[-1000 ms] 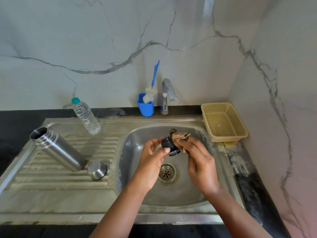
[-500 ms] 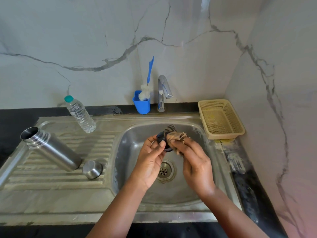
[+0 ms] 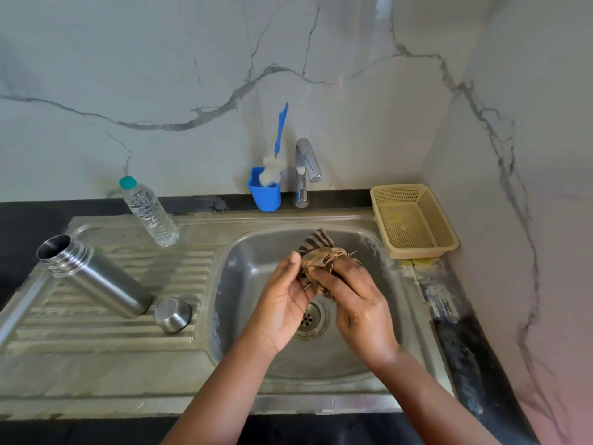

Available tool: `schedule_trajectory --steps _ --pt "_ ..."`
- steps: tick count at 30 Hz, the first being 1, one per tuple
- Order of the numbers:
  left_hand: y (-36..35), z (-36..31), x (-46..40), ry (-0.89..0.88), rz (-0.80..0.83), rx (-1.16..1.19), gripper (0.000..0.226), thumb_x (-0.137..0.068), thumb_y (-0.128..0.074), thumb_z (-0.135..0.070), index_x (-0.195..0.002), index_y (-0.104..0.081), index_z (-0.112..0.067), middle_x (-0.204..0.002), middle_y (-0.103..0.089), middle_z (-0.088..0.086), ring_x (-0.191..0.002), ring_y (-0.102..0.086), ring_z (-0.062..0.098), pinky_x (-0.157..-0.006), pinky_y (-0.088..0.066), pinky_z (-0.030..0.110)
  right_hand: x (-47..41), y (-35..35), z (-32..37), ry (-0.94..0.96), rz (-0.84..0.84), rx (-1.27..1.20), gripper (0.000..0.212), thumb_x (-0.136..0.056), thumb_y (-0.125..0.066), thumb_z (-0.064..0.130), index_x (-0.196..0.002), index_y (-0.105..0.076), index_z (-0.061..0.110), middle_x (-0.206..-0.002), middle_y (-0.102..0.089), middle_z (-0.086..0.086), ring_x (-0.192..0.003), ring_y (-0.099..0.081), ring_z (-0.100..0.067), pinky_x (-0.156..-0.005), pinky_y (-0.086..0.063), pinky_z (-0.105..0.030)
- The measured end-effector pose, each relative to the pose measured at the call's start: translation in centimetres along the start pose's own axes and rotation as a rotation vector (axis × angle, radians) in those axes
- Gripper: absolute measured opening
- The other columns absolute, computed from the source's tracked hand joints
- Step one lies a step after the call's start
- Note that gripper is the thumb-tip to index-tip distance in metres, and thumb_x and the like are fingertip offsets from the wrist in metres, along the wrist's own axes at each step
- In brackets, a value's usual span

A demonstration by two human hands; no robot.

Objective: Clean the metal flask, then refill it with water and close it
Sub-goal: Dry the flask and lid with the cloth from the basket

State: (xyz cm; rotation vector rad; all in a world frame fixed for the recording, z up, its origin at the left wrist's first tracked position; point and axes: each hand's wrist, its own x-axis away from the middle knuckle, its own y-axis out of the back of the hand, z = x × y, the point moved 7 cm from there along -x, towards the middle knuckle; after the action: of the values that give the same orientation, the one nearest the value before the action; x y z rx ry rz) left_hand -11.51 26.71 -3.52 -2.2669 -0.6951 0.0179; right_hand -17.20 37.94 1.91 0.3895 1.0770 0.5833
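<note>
On the far left, the metal flask (image 3: 96, 277) lies on its side on the ribbed drainboard (image 3: 106, 335) of the steel sink, its open threaded mouth turned up and to the left, its base toward the basin. Touching or just beside that base sits a small steel cap (image 3: 172, 314), dome up. Behind them, a clear plastic water bottle (image 3: 150, 213) with a teal top leans on the back edge of the drainboard. Further right, against the marble wall, a blue holder (image 3: 264, 192) carries a bottle brush (image 3: 276, 155) with a blue handle, and a chrome tap (image 3: 305, 171) stands just beside it.

Over the basin (image 3: 244, 271), above the drain (image 3: 313, 317), the two hands meet. The left hand (image 3: 284, 301) has its palm turned up and its fingers loosely bent, the fingertips touching a brown striped cloth (image 3: 321, 261). The right hand (image 3: 359, 303) grips the bunched cloth, fingers curled round it. Whether anything sits inside the cloth cannot be told.

On the dark bench (image 3: 462, 332) to the right of the sink rests a beige perforated basket (image 3: 414, 220).
</note>
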Motion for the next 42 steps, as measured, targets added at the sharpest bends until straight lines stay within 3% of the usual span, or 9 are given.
schedule_trajectory --steps 5,7,10,12,16,23,30,36,42 --pt "0.8 -0.5 -0.4 -0.045 -0.033 -0.063 0.084 -0.062 -0.093 -0.035 -0.128 -0.053 -0.002 -0.119 -0.067 0.017 -0.109 -0.066 0.023 -0.093 -0.056 0.033 0.0 -0.2 -1.6 -0.248 -0.037 -0.260 0.067 -0.069 -0.042 -0.029 -0.120 -0.065 0.007 -0.126 -0.062 -0.001 -0.124 -0.057 -0.019 -0.100 -0.050 -0.043" --pt "1.0 -0.1 -0.3 -0.035 -0.036 -0.027 0.075 -0.071 -0.087 -0.032 -0.132 -0.052 -0.004 -0.122 -0.066 0.017 -0.109 -0.066 0.024 -0.091 -0.057 0.034 0.4 -0.1 -1.7 -0.267 -0.058 -0.223 0.070 -0.068 -0.041 -0.029 -0.122 -0.063 0.009 -0.126 -0.062 -0.001 -0.124 -0.056 -0.020 -0.101 -0.049 -0.043" --pt "1.3 0.2 0.0 -0.030 -0.081 0.026 0.041 -0.093 -0.058 -0.024 -0.130 -0.051 -0.008 -0.112 -0.068 0.014 -0.094 -0.069 0.020 -0.079 -0.059 0.030 0.7 -0.1 -0.1 -0.105 -0.045 -0.062 0.050 -0.083 -0.047 -0.014 -0.122 -0.065 0.012 -0.124 -0.062 -0.005 -0.121 -0.056 -0.023 -0.102 -0.047 -0.036" --pt "1.3 0.2 0.1 -0.036 -0.085 0.020 0.040 -0.100 -0.047 -0.026 -0.133 -0.049 -0.003 -0.111 -0.067 0.015 -0.095 -0.067 0.019 -0.082 -0.058 0.028 0.5 -0.3 0.8 -0.026 -0.028 -0.016 0.042 -0.088 -0.049 -0.008 -0.121 -0.067 0.012 -0.122 -0.062 -0.007 -0.117 -0.057 -0.027 -0.102 -0.047 -0.035" --pt "0.8 0.0 0.3 -0.049 -0.117 0.013 0.052 -0.101 -0.040 -0.031 -0.136 -0.046 0.007 -0.117 -0.067 0.019 -0.105 -0.066 0.022 -0.091 -0.056 0.031 -0.1 0.0 -0.6 -0.230 -0.104 -0.155 0.069 -0.072 -0.041 -0.021 -0.125 -0.059 0.018 -0.127 -0.060 0.000 -0.127 -0.052 -0.015 -0.104 -0.045 -0.032" --pt "1.6 0.2 0.0 -0.052 -0.158 0.048 0.060 -0.099 -0.050 -0.032 -0.140 -0.037 0.011 -0.123 -0.061 0.022 -0.111 -0.059 0.027 -0.096 -0.052 0.034 -0.2 -0.5 0.4 -0.047 -0.027 -0.002 0.040 -0.089 -0.047 -0.008 -0.118 -0.070 0.009 -0.125 -0.062 -0.005 -0.120 -0.056 -0.024 -0.104 -0.045 -0.032" --pt "1.9 0.0 0.0 -0.077 -0.146 0.011 0.106 -0.059 -0.093 -0.043 -0.138 -0.041 0.006 -0.122 -0.064 0.020 -0.107 -0.066 0.023 -0.088 -0.056 0.029 -0.4 -0.8 -0.4 -0.135 0.038 -0.209 0.059 -0.076 -0.042 -0.020 -0.123 -0.066 0.007 -0.130 -0.060 -0.001 -0.127 -0.054 -0.015 -0.105 -0.046 -0.032" --pt "1.7 0.1 0.1 -0.052 -0.129 0.015 0.099 -0.052 -0.095 -0.047 -0.128 -0.051 0.000 -0.112 -0.069 0.014 -0.101 -0.068 0.020 -0.087 -0.057 0.029 0.4 -0.6 -1.8 -0.303 -0.053 -0.213 0.076 -0.068 -0.042 -0.032 -0.126 -0.061 0.014 -0.127 -0.061 0.001 -0.125 -0.055 -0.010 -0.103 -0.047 -0.029" --pt "1.3 -0.5 0.1 -0.043 -0.090 -0.048 0.079 -0.062 -0.091 -0.044 -0.121 -0.059 -0.001 -0.108 -0.070 0.013 -0.094 -0.068 0.019 -0.079 -0.057 0.028 0.4 0.1 1.1 -0.041 -0.044 -0.026 0.044 -0.088 -0.043 -0.008 -0.119 -0.067 0.012 -0.126 -0.058 0.000 -0.119 -0.055 -0.021 -0.103 -0.044 -0.030"
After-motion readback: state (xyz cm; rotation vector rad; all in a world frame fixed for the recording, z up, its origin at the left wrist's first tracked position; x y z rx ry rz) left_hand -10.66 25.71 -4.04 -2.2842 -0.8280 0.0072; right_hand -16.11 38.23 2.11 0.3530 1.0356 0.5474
